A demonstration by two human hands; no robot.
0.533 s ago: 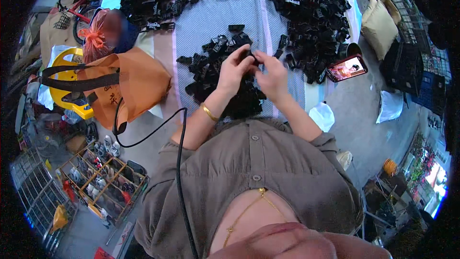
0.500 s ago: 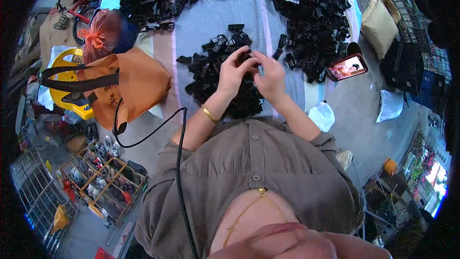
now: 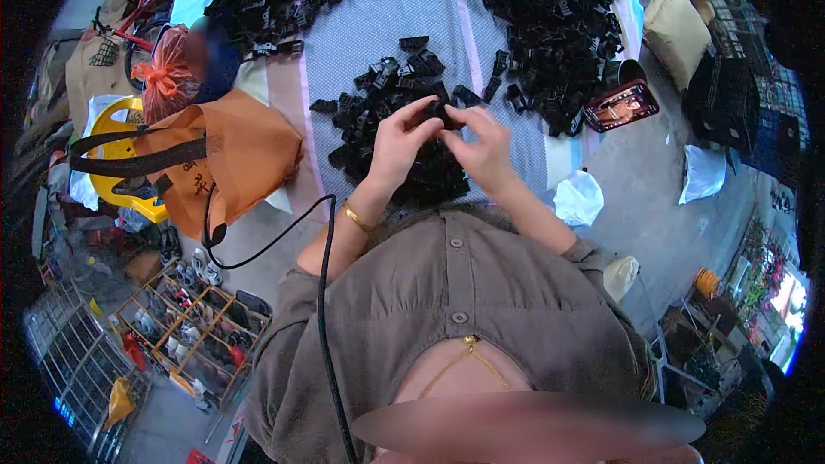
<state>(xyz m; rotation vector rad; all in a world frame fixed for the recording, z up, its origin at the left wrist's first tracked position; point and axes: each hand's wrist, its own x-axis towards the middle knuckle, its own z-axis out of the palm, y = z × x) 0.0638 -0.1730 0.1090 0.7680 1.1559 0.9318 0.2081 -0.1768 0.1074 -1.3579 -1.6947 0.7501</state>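
Black plastic, a small clip [image 3: 443,110], sits pinched between my two hands. My left hand [image 3: 397,144] grips it from the left side with the fingers curled round it. My right hand [image 3: 483,144] pinches its other end from the right. The clip lies sideways, its long way going from one hand to the other, so both hands are just as near. Right under my hands is a small pile of black clips [image 3: 387,107] on the grey cloth [image 3: 361,34]. Farther off lies a bigger heap [image 3: 550,17]. An orange bag [image 3: 232,155] rests well off to my left.
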